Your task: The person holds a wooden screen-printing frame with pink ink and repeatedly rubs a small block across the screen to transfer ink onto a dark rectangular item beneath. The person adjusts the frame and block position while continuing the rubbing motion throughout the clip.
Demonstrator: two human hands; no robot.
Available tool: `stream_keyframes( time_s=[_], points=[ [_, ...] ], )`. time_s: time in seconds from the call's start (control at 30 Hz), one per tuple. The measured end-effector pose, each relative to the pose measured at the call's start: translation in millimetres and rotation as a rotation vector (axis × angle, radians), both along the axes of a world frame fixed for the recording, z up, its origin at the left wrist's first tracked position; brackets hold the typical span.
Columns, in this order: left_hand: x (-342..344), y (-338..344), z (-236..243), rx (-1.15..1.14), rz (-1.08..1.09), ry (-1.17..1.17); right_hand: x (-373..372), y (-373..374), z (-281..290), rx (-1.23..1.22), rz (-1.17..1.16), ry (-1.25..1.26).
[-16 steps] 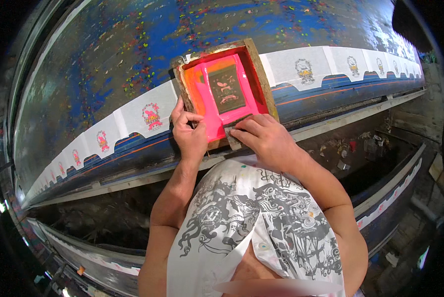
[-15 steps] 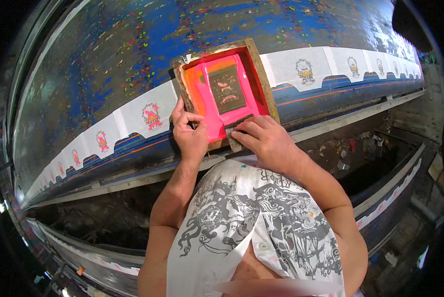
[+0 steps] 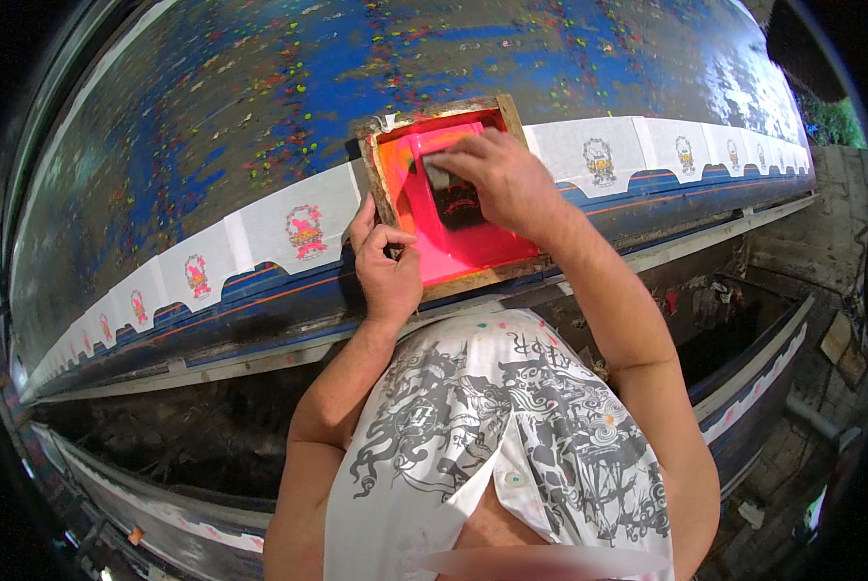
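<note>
Right hand (image 3: pixel 500 179) is closed around a squeegee (image 3: pixel 442 174) at the far end of the pink screen inside a wooden frame (image 3: pixel 381 189). Left hand (image 3: pixel 387 269) grips that frame's left side, fingers curled over its rim. It lies on the white cloth strip (image 3: pixel 260 228) along the near edge of the paint-spattered blue tabletop (image 3: pixel 211 107).

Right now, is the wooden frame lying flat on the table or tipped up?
Lying flat, it seems. The wooden frame rests on the white strip, the left hand on its near corner, the right hand inside it.
</note>
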State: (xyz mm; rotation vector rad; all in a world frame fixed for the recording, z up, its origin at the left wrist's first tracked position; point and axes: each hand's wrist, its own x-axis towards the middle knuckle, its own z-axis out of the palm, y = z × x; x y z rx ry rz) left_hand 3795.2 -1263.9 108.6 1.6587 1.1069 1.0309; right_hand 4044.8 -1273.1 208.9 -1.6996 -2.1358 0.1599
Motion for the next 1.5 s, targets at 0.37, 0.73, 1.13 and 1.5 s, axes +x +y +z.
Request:
stream_keyframes(
  time_s=[0.37, 0.73, 1.13, 1.5],
  points=[
    [6, -2, -3, 0.047, 0.002, -0.027, -10, -10, 5, -0.001, -0.013, -0.097],
    [1, 2, -6, 0.092, 0.012, 0.004, -52, -114, 3, -0.023, 0.016, -0.038],
    [10, 1, 25, 0.059, 0.044, -0.023, 0, -154, 8, 0.146, -0.272, 0.301],
    [175, -51, 27, -0.007, 0.03, -0.079, 149, -221, 4, 0.131, -0.521, 0.65]
  ],
)
